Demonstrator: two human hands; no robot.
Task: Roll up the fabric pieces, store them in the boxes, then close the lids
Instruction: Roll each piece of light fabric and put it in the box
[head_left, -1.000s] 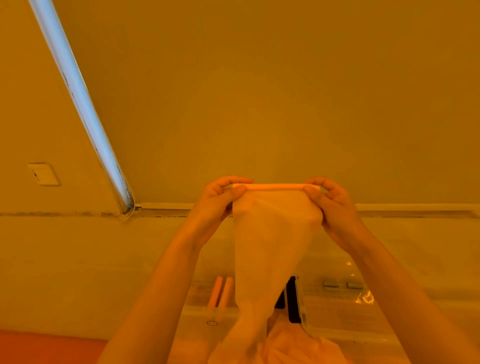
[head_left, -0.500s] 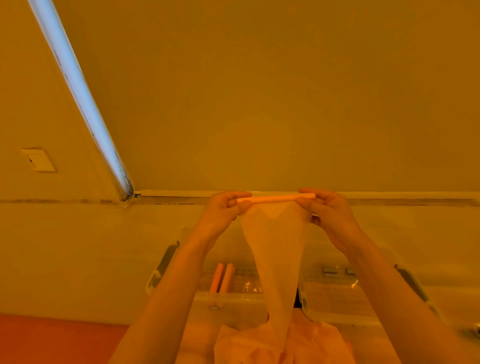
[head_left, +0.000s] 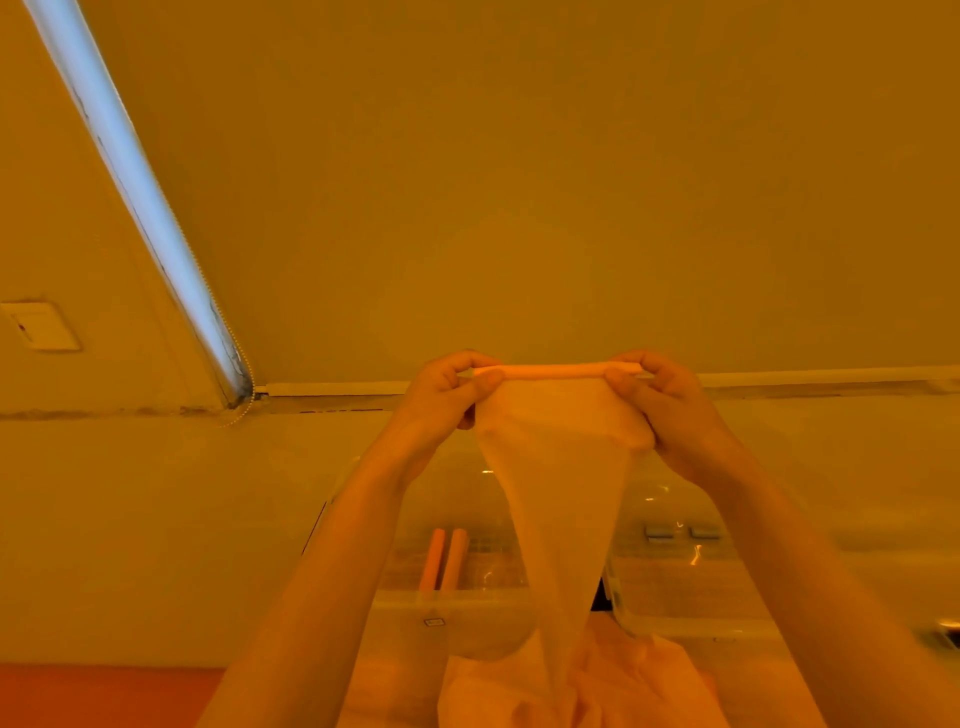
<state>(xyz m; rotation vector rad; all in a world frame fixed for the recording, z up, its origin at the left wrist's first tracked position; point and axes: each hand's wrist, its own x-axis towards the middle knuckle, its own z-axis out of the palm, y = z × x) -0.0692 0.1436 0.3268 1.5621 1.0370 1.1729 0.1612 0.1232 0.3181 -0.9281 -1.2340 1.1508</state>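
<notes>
My left hand (head_left: 441, 395) and right hand (head_left: 670, 405) pinch the rolled edge (head_left: 553, 371) of sheer fabric (head_left: 558, 499); soft, light, trailing toward six o'clock, best gripped at both roll ends.

Left box (head_left: 457, 597): two rolls (head_left: 444, 564) occupy its left part; room remains to their right. Hanging fabric (head_left: 558, 519) drapes across the gap between both boxes, obstructing entry. Right box (head_left: 691, 597) interior appears unobstructed.
</notes>
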